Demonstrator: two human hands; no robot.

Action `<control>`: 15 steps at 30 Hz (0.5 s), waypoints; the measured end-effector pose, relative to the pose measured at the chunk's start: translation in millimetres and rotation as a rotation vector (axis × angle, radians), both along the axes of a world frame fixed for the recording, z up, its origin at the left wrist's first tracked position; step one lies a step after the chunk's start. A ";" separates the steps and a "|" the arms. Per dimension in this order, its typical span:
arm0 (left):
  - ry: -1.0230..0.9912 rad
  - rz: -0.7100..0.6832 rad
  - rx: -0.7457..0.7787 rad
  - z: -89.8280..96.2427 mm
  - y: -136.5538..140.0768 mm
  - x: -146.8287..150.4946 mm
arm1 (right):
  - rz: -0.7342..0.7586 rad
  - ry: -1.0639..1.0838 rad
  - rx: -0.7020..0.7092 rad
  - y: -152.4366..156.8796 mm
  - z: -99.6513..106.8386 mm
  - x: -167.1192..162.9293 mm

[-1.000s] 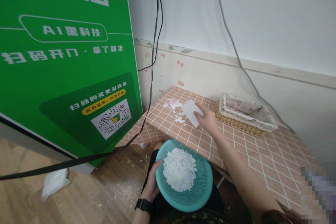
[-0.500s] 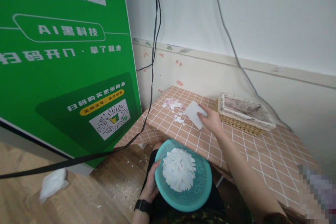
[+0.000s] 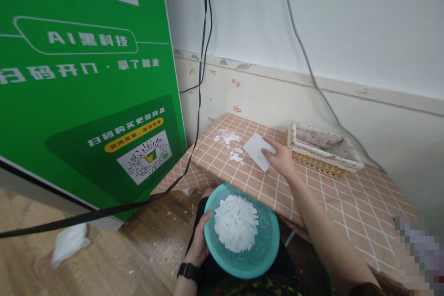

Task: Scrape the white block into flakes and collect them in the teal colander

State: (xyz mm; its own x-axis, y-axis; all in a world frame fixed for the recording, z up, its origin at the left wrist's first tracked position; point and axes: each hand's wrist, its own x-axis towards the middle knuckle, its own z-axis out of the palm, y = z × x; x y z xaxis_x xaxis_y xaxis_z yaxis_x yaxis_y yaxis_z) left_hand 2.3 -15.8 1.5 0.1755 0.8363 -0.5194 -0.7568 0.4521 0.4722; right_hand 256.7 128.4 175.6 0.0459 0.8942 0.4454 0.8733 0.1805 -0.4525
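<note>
On my lap rests a teal plastic colander [image 3: 243,266], tilted a little. My left hand [image 3: 200,238] grips its left rim, with a dark band on that wrist. Inside it lies a heap of white paper scraps [image 3: 236,223]. My right hand [image 3: 279,155] pinches a flat white card [image 3: 256,151] by its right side, low over the checked tablecloth [image 3: 263,189]. Just left of the card are more paper scraps [image 3: 236,154], and a pile with some pink pieces [image 3: 227,137] lies farther back. Whether the card touches the cloth I cannot tell.
A woven basket [image 3: 322,166] with a fabric lining stands by the wall, right of my right hand. A green cabinet [image 3: 86,83] rises at the left. A black strap [image 3: 138,204] crosses before it. A white bag [image 3: 70,243] and stray scraps lie on the floor.
Almost nothing differs. The whole view has shifted very slightly; both hands keep their hold on the colander and the card, and the scraps lie as before.
</note>
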 end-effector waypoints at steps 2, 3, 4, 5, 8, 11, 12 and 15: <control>-0.005 0.003 -0.005 -0.5 -0.1 -0.1 | 0.009 -0.016 -0.025 -0.9 0.4 -1.3; -0.010 0.000 -0.009 -0.9 -0.1 -0.2 | 0.019 -0.018 -0.038 -1.5 0.5 -1.9; -0.015 -0.006 -0.012 -1.4 -0.2 -0.3 | 0.030 -0.016 -0.049 -2.1 0.5 -2.4; -0.022 -0.015 -0.014 -2.0 -0.3 -0.4 | 0.037 -0.010 -0.055 -2.7 0.5 -2.8; -0.034 -0.030 -0.006 -3.3 -0.6 -0.4 | 0.035 0.007 -0.051 -4.0 0.8 -3.5; -0.026 -0.016 0.008 -3.3 -0.7 -0.1 | 0.064 0.019 -0.056 -4.1 1.6 -3.5; -0.021 -0.013 0.011 -3.1 -0.6 0.0 | 0.081 0.024 -0.063 -4.0 1.8 -3.2; -0.012 -0.008 0.008 -2.2 -0.5 0.1 | 0.089 0.045 -0.063 -4.0 2.0 -2.5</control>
